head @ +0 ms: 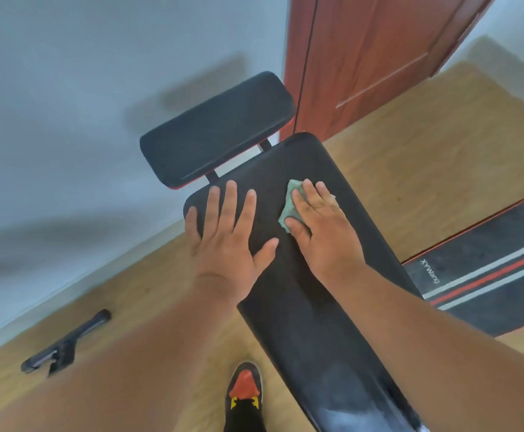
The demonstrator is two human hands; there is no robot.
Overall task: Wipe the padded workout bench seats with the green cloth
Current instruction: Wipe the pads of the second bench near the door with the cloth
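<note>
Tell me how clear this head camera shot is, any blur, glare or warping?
Head view: wall and the black tool on the floor are smeared by blur; the hands and green cloth are fairly sharp; pale glare streaks the near end of the long bench pad; wide-angle warping tilts the door.

Both forearms were bare, with no sleeves, watch or rings in view on the left hand (229, 241) or the right hand (323, 232). One shoe (244, 392) showed: black, with an orange-red toe panel and small yellow marks behind it.
</note>
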